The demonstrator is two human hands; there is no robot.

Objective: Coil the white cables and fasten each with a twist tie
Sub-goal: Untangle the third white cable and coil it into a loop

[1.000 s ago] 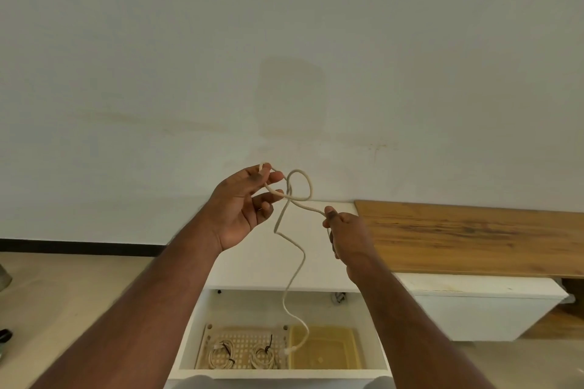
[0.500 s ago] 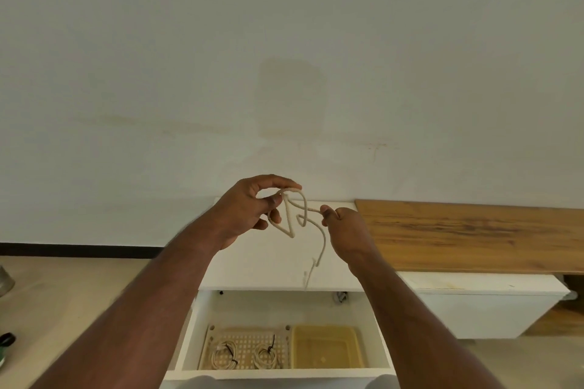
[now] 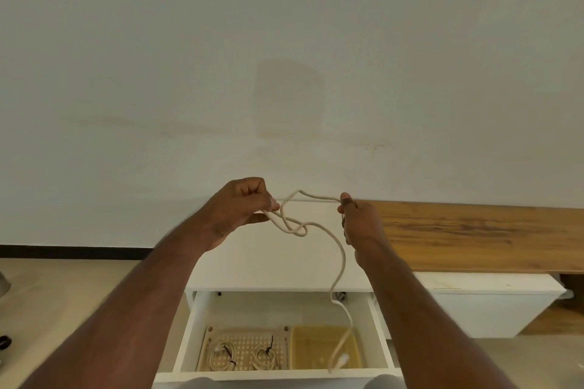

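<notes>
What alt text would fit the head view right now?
Two hands, left hand and right hand, hold a white cable in loose loops before a wall, its free end hanging over an open drawer. Inside, a tray holds two tied coils.

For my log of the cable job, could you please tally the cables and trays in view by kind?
Loose cable held in both hands: 1
Coiled, tied cables in the perforated tray: 2
Perforated tray: 1
Yellow tray: 1
Total: 5
</notes>
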